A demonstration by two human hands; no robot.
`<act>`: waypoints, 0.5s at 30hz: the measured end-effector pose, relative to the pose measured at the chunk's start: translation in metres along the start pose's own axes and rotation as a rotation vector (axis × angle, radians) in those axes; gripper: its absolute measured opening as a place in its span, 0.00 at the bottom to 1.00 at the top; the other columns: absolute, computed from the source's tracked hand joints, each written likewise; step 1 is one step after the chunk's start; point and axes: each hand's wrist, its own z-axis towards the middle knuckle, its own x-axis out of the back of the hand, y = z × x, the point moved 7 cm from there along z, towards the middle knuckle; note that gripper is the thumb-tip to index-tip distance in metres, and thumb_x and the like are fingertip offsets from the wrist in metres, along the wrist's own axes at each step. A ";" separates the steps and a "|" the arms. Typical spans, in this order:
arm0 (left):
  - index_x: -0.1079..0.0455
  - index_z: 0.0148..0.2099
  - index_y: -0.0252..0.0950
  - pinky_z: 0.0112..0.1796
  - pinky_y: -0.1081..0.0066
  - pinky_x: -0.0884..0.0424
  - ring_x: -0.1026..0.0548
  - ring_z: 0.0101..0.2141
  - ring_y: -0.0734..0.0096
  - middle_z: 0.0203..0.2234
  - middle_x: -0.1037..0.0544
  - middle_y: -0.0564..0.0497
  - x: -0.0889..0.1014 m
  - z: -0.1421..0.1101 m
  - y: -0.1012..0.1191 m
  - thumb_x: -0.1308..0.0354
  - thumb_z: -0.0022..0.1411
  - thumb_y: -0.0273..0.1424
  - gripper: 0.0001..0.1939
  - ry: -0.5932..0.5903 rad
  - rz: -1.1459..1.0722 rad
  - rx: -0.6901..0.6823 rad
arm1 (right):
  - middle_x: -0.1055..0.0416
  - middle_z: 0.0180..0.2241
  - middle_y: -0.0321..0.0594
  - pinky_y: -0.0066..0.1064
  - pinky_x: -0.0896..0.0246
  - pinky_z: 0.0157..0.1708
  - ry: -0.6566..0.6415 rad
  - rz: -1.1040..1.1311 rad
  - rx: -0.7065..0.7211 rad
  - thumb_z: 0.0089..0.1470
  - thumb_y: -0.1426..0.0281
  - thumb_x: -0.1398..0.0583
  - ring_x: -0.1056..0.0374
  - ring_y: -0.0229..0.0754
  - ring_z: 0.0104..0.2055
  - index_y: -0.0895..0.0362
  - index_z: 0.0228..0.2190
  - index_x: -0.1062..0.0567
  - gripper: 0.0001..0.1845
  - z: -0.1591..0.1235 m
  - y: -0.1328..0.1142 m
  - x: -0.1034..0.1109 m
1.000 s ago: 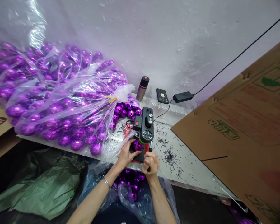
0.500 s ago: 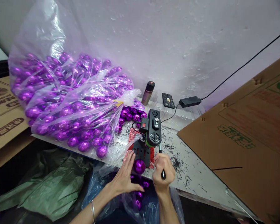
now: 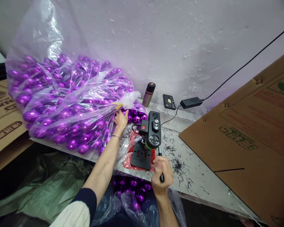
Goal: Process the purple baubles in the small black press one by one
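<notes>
My right hand (image 3: 162, 174) is closed around the black-gripped lever (image 3: 162, 177) of a small black bench press (image 3: 154, 129). The press has two round vents, buttons and a red switch, and its flat black base plate (image 3: 141, 157) is bare. Farther back on the left, my left hand (image 3: 121, 119) reaches in among loose shiny purple balls (image 3: 136, 119) beside the tied neck of a clear plastic bag (image 3: 130, 100). Its thumb and fingers are apart, with the fingertips partly hidden against the balls. More purple balls (image 3: 140, 197) lie in an open plastic bag below the table edge.
A bulging clear bag of purple balls (image 3: 72, 143) covers the table's left. Behind the press stand a bottle (image 3: 148, 94), a phone (image 3: 169, 101) and a power adapter (image 3: 191, 102) with its cord. Black scraps (image 3: 178, 165) litter the tabletop. A cardboard box (image 3: 248, 142) leans at right.
My left hand has moved from the press base, forward and left to the loose balls. The ball at the base's front edge is gone from there. My right hand stays on the lever.
</notes>
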 end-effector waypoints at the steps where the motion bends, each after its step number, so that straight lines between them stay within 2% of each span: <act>1: 0.33 0.62 0.26 0.56 0.47 0.31 0.25 0.58 0.35 0.58 0.26 0.23 -0.001 0.001 0.000 0.44 0.71 0.43 0.28 -0.022 0.011 -0.022 | 0.36 0.24 0.32 0.28 0.42 0.26 0.003 0.004 0.005 0.61 0.83 0.48 0.35 0.35 0.28 0.53 0.24 0.37 0.17 0.000 0.000 0.000; 4: 0.31 0.60 0.29 0.57 0.49 0.31 0.25 0.59 0.39 0.56 0.23 0.27 -0.002 0.001 -0.003 0.38 0.68 0.41 0.26 -0.076 -0.072 -0.094 | 0.36 0.24 0.32 0.28 0.42 0.26 0.006 0.011 0.019 0.61 0.83 0.49 0.35 0.35 0.27 0.53 0.25 0.37 0.17 0.000 -0.001 0.000; 6: 0.33 0.62 0.33 0.54 0.54 0.26 0.22 0.55 0.47 0.56 0.23 0.33 -0.001 -0.003 -0.011 0.37 0.67 0.38 0.26 -0.132 -0.329 -0.082 | 0.36 0.24 0.32 0.28 0.42 0.26 0.005 0.009 0.020 0.61 0.83 0.49 0.35 0.35 0.28 0.53 0.25 0.37 0.17 0.000 0.000 0.000; 8: 0.35 0.64 0.37 0.46 0.60 0.21 0.18 0.47 0.57 0.55 0.22 0.39 -0.001 -0.018 -0.025 0.35 0.65 0.36 0.27 -0.243 -0.680 -0.010 | 0.36 0.24 0.32 0.28 0.41 0.27 0.001 0.006 0.023 0.61 0.83 0.48 0.35 0.35 0.28 0.53 0.25 0.37 0.16 0.001 0.000 0.000; 11: 0.31 0.59 0.41 0.37 0.69 0.18 0.17 0.41 0.65 0.52 0.21 0.44 0.002 -0.057 -0.049 0.37 0.66 0.37 0.21 -0.383 -1.104 0.114 | 0.36 0.23 0.32 0.28 0.42 0.26 0.003 0.001 0.024 0.61 0.83 0.48 0.35 0.35 0.27 0.53 0.24 0.36 0.16 0.002 -0.001 0.000; 13: 0.27 0.54 0.41 0.36 0.70 0.18 0.17 0.41 0.65 0.50 0.19 0.44 0.004 -0.091 -0.064 0.39 0.67 0.41 0.16 -0.433 -1.239 0.171 | 0.36 0.23 0.32 0.29 0.42 0.26 0.010 -0.004 0.015 0.61 0.82 0.48 0.35 0.36 0.27 0.53 0.24 0.36 0.16 0.003 -0.002 0.000; 15: 0.25 0.51 0.40 0.37 0.67 0.16 0.17 0.41 0.63 0.47 0.18 0.44 -0.001 -0.124 -0.076 0.37 0.66 0.40 0.15 -0.495 -1.284 0.233 | 0.36 0.23 0.32 0.29 0.42 0.26 0.014 -0.010 0.002 0.61 0.82 0.48 0.34 0.36 0.27 0.54 0.24 0.36 0.17 0.005 -0.002 0.001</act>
